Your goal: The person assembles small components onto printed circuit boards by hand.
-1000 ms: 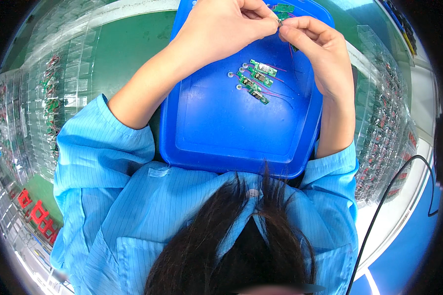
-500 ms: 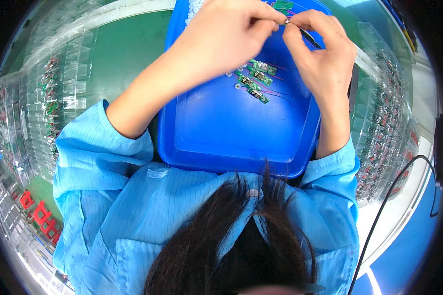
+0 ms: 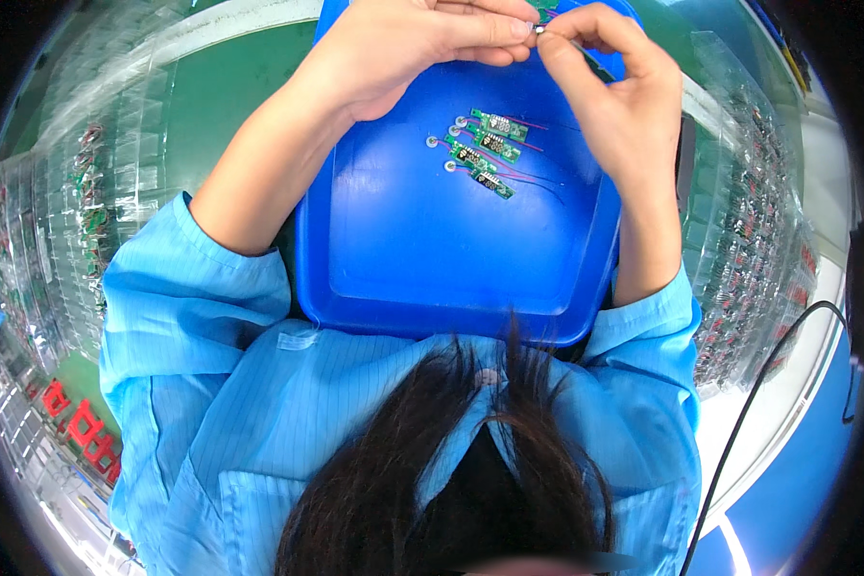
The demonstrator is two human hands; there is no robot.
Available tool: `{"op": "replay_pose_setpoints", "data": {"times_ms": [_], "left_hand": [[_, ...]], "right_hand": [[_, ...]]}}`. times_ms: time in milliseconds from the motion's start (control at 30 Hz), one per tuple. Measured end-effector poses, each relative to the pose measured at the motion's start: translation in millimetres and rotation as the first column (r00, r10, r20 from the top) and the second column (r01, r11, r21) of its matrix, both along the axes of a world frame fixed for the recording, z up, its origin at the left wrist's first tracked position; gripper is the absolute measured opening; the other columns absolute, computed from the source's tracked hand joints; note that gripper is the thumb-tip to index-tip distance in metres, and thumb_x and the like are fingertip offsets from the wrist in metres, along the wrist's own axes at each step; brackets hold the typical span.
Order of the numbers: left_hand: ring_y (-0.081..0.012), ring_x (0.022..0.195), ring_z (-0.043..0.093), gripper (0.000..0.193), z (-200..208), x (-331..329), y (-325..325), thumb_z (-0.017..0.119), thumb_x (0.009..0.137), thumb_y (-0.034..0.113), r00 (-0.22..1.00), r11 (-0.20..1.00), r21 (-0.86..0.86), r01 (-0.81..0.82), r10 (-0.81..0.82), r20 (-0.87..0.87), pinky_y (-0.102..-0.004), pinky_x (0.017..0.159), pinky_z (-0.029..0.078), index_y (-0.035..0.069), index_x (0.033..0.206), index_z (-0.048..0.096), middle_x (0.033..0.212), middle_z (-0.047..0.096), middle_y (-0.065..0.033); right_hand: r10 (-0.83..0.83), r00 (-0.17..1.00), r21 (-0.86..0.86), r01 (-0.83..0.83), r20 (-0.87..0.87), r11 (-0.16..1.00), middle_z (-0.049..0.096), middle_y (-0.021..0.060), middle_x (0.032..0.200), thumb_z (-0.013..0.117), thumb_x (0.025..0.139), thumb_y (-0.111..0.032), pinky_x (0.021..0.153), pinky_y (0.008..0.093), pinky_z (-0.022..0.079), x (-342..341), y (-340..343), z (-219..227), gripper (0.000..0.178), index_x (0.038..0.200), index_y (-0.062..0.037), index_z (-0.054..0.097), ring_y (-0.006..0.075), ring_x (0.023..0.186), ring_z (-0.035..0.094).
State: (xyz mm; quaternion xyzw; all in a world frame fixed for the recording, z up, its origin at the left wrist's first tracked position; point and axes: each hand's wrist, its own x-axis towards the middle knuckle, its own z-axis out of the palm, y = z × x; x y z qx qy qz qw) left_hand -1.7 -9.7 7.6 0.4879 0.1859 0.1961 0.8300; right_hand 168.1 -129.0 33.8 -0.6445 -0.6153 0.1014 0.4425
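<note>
Over the far end of a blue tray (image 3: 451,278), the fingertips of my two hands meet at a tiny silvery part (image 3: 540,29). My left hand (image 3: 418,43) is closed in a pinch; what lies between its fingers is too small to name. Thumb and forefinger of my right hand (image 3: 624,96) pinch at the silvery part. A dark strip shows behind the right fingers. Nearer me in the tray lie several small green circuit boards (image 3: 497,144) with thin red and dark wires and round silvery discs (image 3: 451,167). More green boards (image 3: 545,8) are partly hidden beyond my fingertips.
The tray stands on a green surface (image 3: 230,125). Clear plastic trays with many small parts stand at the left (image 3: 91,192) and at the right (image 3: 749,240). A black cable (image 3: 768,370) curves down at the right. Red stools (image 3: 86,422) show at the lower left.
Both hands have shifted slightly left and away from me, still together at the fingertips. My left hand has turned, with its fingers now straighter. The tray and boards appear slightly further left.
</note>
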Motion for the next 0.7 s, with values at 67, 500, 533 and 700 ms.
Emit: {"op": "replay_pose_setpoints", "data": {"times_ms": [67,500,533,700], "left_hand": [[-0.0149,0.089,0.071,0.021,-1.8,0.9,-1.6,0.071,0.095,0.004,1.0,0.998,0.054,-0.013,0.015,-0.022,-0.0252,0.083,0.057,-0.004,0.114,0.071,0.1,0.075,-0.0115],[-0.0114,0.086,0.071,0.015,9.0,2.6,-19.1,0.071,0.095,0.002,0.98,0.91,0.38,-0.167,0.196,-0.04,-0.0227,0.078,0.058,-0.005,0.108,0.073,0.096,0.075,-0.0087],[-0.0114,0.086,0.071,0.015,10.5,3.5,-22.8,0.071,0.095,0.002,0.981,0.909,0.383,-0.166,0.193,-0.033,-0.0227,0.078,0.058,-0.005,0.108,0.073,0.096,0.075,-0.0087],[-0.0101,0.09,0.071,0.014,5.6,3.0,-25.3,0.07,0.095,0.001,0.974,0.889,0.415,-0.193,0.225,-0.03,-0.023,0.082,0.058,-0.006,0.108,0.072,0.097,0.075,-0.007]], "right_hand": [[0.005,0.997,0.031,-0.008,0.081,0.999,0.07,0.0025,0.086,0.074,0.088,-0.007,0.086,0.0277,0.05,2.9,-0.2,-5.0,0.007,0.091,-0.002,0.071,0.0117,0.087,0.065],[-0.002,0.949,0.051,-0.014,0.315,0.999,0.066,0.011,0.079,0.069,0.079,0.001,0.074,0.0381,0.051,-8.6,-4.6,19.7,0.008,0.086,-0.0016,0.071,0.0321,0.079,0.06],[-0.007,0.966,0.063,-0.009,0.257,0.998,0.069,0.0084,0.084,0.073,0.082,-0.002,0.08,0.0344,0.051,0.8,-2.7,7.6,0.007,0.088,-0.0018,0.072,0.0239,0.084,0.064],[-0.011,0.962,0.032,0.002,0.272,0.999,0.074,0.0072,0.093,0.078,0.086,-0.006,0.085,0.0307,0.052,3.5,-3.4,3.1,0.009,0.093,-0.0017,0.074,0.0169,0.091,0.069]]}}
